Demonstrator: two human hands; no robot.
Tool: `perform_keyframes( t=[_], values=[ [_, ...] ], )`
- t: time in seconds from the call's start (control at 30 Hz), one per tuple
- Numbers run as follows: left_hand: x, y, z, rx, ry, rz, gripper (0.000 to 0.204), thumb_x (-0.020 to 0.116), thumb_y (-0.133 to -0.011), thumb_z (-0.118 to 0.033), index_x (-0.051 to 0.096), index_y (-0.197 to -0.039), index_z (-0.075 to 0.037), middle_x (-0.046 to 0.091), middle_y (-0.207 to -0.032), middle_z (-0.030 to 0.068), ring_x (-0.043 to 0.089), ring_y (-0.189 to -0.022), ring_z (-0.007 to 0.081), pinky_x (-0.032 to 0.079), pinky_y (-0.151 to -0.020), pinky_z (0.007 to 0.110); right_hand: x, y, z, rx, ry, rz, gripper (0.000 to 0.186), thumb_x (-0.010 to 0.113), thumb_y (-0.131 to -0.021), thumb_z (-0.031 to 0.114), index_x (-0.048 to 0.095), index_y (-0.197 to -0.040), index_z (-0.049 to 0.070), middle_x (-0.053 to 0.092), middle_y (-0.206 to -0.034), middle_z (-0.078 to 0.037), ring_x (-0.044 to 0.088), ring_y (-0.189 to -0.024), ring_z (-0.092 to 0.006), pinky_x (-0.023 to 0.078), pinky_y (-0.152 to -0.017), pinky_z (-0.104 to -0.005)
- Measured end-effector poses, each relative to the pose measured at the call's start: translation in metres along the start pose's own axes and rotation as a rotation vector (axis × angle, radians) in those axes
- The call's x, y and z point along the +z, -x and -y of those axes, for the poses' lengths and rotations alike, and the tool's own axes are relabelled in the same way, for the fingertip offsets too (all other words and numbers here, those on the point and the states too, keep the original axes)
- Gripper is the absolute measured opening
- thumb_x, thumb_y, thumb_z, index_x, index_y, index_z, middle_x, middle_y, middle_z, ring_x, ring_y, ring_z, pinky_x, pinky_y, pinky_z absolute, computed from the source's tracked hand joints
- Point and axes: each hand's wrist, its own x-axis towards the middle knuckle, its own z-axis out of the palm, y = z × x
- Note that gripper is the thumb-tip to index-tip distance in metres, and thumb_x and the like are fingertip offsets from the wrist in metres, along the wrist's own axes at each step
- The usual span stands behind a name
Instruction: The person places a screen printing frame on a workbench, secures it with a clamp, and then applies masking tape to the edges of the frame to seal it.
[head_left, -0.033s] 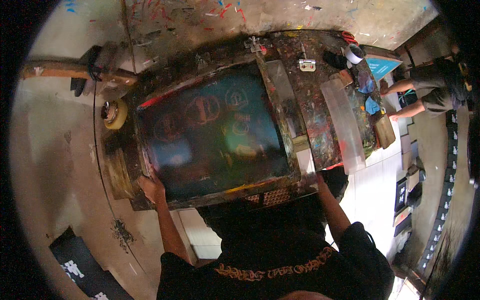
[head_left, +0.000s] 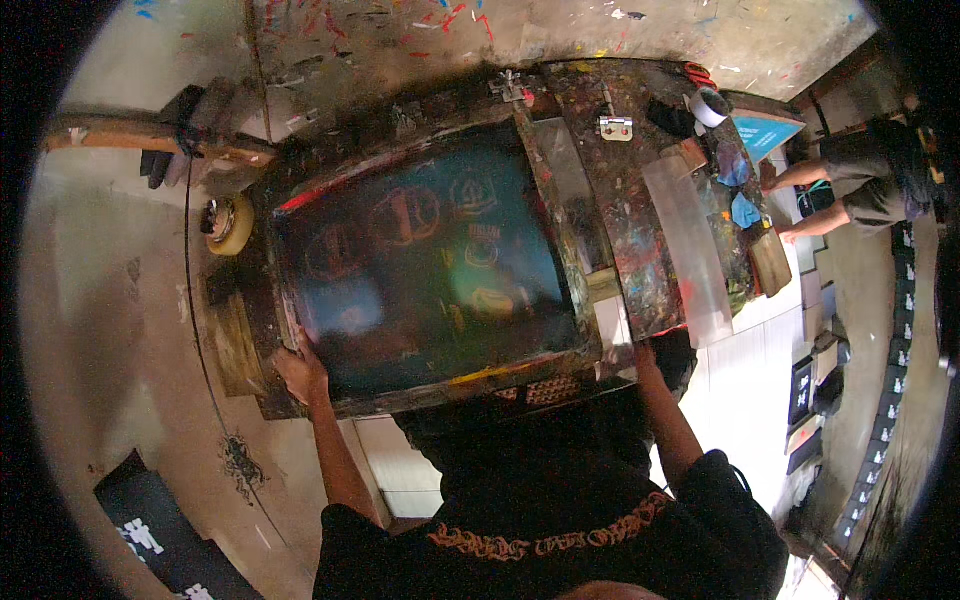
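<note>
A screen-printing frame point(head_left: 470, 377) lies on a paint-stained workbench in front of me. Its dark, glossy mesh point(head_left: 410, 310) shows faint round emblems and lettering, with reflected light on it. My left hand point(head_left: 303, 376) grips the frame at its near left corner, thumb up along the side edge. At the near right side, my right hand point(head_left: 645, 356) is at the bench edge beside a white strip point(head_left: 611, 322). Its fingers are mostly hidden there, so what it holds cannot be made out.
A roll of yellowish tape point(head_left: 230, 224) sits at the left. On the right stretch of bench are a metal hinge point(head_left: 615, 127), a translucent plastic strip point(head_left: 690, 250), a white tape roll point(head_left: 708, 108) and a blue rag point(head_left: 745, 211). Another person's hand point(head_left: 800, 232) is at far right, near printed dark pieces point(head_left: 888, 400).
</note>
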Motion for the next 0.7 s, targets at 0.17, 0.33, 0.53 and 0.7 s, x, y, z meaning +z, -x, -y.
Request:
perform_keyframes(
  t=[0.17, 0.33, 0.53, 0.7],
  values=[
    [0.01, 0.017, 0.0, -0.016, -0.01, 0.016, 0.078, 0.044, -0.097, -0.066, 0.054, -0.12, 0.007, 0.057, -0.116, 0.0289, 0.057, -0.108, 0.0474, 0.048, -0.089, 0.055, -0.04, 0.056, 0.006, 0.31, 0.006, -0.392, 0.053, 0.048, -0.1, 0.032, 0.047, -0.145, 0.005, 0.04, -0.155, -0.018, 0.036, -0.143, -0.0398, 0.027, -0.119, -0.0501],
    [0.037, 0.018, 0.024, -0.012, -0.045, -0.039, 0.078, 0.043, -0.097, -0.066, 0.054, -0.121, 0.007, 0.056, -0.122, 0.0296, 0.055, -0.114, 0.0464, 0.047, -0.093, 0.054, -0.108, 0.13, 0.038, 0.469, -0.464, -0.06, 0.059, 0.057, -0.096, 0.039, 0.05, -0.144, 0.005, 0.056, -0.14, -0.021, 0.049, -0.133, -0.0406, 0.036, -0.113, -0.0486],
    [0.026, 0.032, 0.031, -0.055, -0.054, -0.098, 0.079, 0.043, -0.097, -0.066, 0.055, -0.125, 0.007, 0.054, -0.129, 0.0302, 0.052, -0.121, 0.0458, 0.046, -0.097, 0.052, -0.273, 0.28, 0.087, -0.326, -0.956, -0.004, 0.06, 0.068, -0.09, 0.047, 0.062, -0.134, 0.007, 0.063, -0.131, -0.02, 0.06, -0.124, -0.0328, 0.047, -0.104, -0.0415],
    [-0.001, 0.052, 0.029, 0.005, -0.028, -0.015, 0.078, 0.043, -0.098, -0.064, 0.056, -0.124, 0.008, 0.056, -0.128, 0.0301, 0.053, -0.12, 0.046, 0.047, -0.095, 0.053, -0.316, 0.337, 0.111, -1.05, -0.719, -0.453, 0.057, 0.068, -0.091, 0.044, 0.062, -0.132, 0.005, 0.065, -0.128, -0.018, 0.061, -0.12, -0.0303, 0.048, -0.101, -0.0398]
  ],
)
